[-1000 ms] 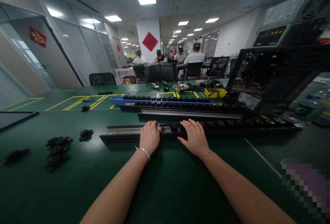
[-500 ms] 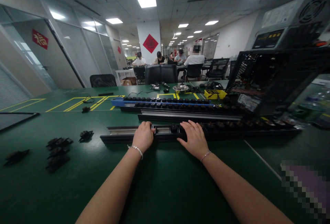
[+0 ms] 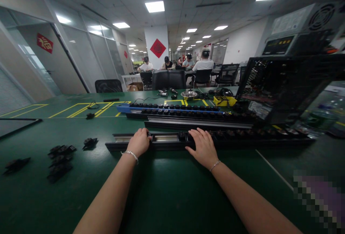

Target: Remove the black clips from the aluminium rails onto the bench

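Rail [image 3: 167, 146] on the bench [image 3: 167, 191], this side of the metal bowl [image 3: 189, 95], looks stiff, so grab its long edges; left hand [image 3: 138, 143]'s curled over it, right hand [image 3: 204, 148]'s loosely spread, can't tell either's actual grip.

Two hands [image 3: 138, 142], two bracelets [image 3: 132, 152] – one yellow tray [image 3: 223, 103], one metal bowl [image 3: 189, 98]

Glass partitions [image 3: 78, 49], ceiling lights [image 3: 155, 6], black chairs [image 3: 168, 80] and a computer case [image 3: 291, 83] suggest an office workshop.
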Demonstrator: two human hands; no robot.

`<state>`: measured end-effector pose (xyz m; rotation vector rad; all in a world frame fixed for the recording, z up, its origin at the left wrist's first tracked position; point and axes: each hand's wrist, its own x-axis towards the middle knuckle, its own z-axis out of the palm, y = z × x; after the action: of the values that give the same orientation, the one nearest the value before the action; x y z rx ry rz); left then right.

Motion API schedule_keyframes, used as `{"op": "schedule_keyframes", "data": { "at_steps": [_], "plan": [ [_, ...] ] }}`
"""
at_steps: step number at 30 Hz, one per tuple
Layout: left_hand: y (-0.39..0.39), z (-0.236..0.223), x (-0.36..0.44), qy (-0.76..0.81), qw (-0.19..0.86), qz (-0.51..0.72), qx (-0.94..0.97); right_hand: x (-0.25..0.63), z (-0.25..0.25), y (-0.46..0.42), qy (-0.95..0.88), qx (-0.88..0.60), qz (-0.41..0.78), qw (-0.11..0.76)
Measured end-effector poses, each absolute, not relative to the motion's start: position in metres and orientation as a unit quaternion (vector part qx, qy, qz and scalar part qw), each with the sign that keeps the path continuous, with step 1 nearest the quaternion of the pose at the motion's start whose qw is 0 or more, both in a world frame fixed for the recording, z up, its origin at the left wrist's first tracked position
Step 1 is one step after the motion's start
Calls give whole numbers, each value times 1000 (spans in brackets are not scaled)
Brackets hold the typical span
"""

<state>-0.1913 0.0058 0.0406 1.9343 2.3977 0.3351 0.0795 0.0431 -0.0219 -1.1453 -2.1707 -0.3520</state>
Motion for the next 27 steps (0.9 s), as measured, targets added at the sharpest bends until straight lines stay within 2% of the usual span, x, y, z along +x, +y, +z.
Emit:
{"op": "schedule_keyframes", "data": {
  "at_steps": [27],
  "plan": [
    [8, 38, -248, 813, 14, 66, 578, 79, -22, 43, -827, -439, -128, 327]
  ]
}}
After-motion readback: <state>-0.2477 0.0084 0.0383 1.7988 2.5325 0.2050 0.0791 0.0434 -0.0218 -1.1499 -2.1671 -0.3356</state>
